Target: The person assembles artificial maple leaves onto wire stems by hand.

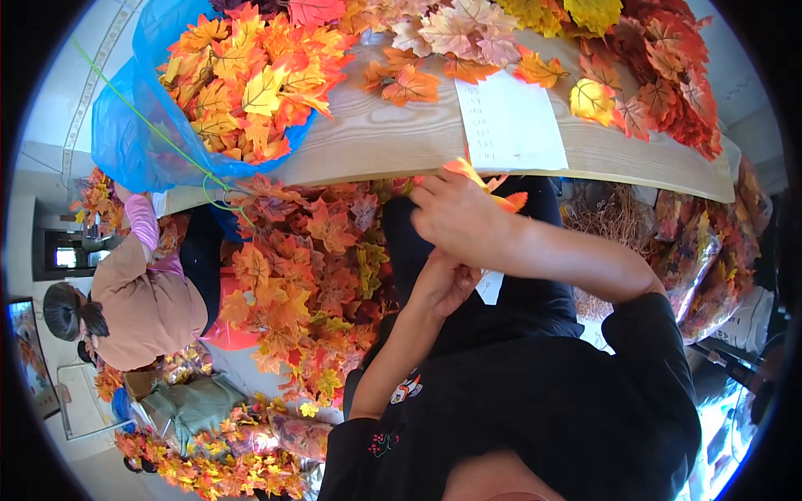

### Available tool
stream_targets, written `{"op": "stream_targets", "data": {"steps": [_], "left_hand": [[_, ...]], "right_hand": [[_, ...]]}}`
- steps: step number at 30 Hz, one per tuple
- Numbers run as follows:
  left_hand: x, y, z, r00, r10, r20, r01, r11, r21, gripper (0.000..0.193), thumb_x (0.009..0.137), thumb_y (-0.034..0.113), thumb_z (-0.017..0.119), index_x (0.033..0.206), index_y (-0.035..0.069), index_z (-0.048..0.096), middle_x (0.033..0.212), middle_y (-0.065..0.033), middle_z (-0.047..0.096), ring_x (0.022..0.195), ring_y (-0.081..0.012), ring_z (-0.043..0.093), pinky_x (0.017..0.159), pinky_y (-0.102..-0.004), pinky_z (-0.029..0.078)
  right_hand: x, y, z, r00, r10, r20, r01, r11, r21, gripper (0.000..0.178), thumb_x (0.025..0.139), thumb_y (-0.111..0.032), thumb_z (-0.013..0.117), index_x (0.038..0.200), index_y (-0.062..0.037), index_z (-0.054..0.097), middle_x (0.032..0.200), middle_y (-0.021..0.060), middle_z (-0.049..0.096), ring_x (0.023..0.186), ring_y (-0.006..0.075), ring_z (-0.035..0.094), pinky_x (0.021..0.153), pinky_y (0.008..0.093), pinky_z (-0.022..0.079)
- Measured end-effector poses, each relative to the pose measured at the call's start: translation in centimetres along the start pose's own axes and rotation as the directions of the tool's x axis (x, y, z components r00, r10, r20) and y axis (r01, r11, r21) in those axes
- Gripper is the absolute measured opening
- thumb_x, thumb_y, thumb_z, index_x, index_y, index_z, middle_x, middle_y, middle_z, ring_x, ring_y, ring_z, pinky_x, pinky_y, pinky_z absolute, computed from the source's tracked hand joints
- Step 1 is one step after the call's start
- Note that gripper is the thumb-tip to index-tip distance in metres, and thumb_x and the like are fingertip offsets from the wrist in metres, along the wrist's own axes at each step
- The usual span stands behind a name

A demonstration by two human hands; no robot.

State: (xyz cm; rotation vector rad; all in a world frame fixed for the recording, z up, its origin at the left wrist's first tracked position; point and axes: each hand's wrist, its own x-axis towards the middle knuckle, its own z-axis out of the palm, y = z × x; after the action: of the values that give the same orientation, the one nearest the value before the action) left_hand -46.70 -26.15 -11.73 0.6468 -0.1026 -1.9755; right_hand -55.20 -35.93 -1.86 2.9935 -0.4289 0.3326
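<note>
Head view: your right hand (455, 215) pinches an orange leaf (493, 185) at the desk (393, 134) edge. Your left hand (447, 284), at its 6 o'clock, curls closed; I cannot tell on what.

Just above our hands (455, 221) we have a bare strip of wooden counter (376, 138), with a sheet of paper (510, 121) beside it. Beyond that, loose leaves (468, 37) crowd the far edge. A blue bag (125, 125) of leaves blocks the left, and a hanging leaf garland (309, 267) fills the space beside our hands.
</note>
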Motion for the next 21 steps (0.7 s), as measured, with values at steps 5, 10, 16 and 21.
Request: {"op": "stream_targets", "data": {"steps": [5,10,16,21], "left_hand": [[-0.2,1.7,-0.6,0.984,0.023,-0.179,-0.094,0.912,-0.399,0.014,0.093,0.008,0.044,0.105,0.004,0.050,0.109,-0.0188,0.058,0.086,-0.0215,0.063,0.069,-0.0261,0.057],[-0.3,1.0,0.6,0.973,-0.031,-0.228,-0.061,0.920,-0.387,0.018,0.092,0.010,0.047,0.108,0.014,0.054,0.117,-0.0191,0.053,0.096,-0.0221,0.061,0.067,-0.0245,0.056],[-1.2,1.0,0.2,0.980,0.067,-0.188,-0.122,0.947,-0.297,0.025,0.088,0.018,0.057,0.106,0.002,0.051,0.104,-0.0169,0.060,0.085,-0.0183,0.062,0.061,-0.0201,0.052],[-0.8,1.6,0.3,0.957,0.077,-0.280,-0.152,0.955,-0.256,0.015,0.087,0.018,0.058,0.098,0.008,0.054,0.090,-0.0076,0.060,0.071,-0.0130,0.058,0.051,-0.0177,0.045]], "right_hand": [[4.5,12.0,-4.7,0.720,0.593,-0.361,-0.211,0.683,0.699,0.013,0.080,-0.013,0.062,0.090,-0.0056,0.067,0.079,0.0050,0.067,0.068,0.0116,0.063,0.064,0.0263,0.049],[3.9,23.3,2.2,0.550,0.805,-0.224,-0.700,0.590,0.402,0.022,0.076,-0.029,0.061,0.091,-0.0150,0.069,0.087,0.0105,0.066,0.082,0.0280,0.063,0.074,0.0381,0.049],[3.4,23.8,4.0,0.533,0.797,-0.285,-0.728,0.603,0.327,0.021,0.077,-0.027,0.059,0.093,-0.0178,0.068,0.086,0.0097,0.066,0.083,0.0293,0.062,0.074,0.0398,0.049],[3.2,25.4,3.1,0.529,0.685,-0.500,-0.591,0.721,0.362,0.016,0.077,-0.022,0.059,0.086,-0.0105,0.066,0.071,0.0114,0.063,0.071,0.0307,0.062,0.066,0.0390,0.050]]}}
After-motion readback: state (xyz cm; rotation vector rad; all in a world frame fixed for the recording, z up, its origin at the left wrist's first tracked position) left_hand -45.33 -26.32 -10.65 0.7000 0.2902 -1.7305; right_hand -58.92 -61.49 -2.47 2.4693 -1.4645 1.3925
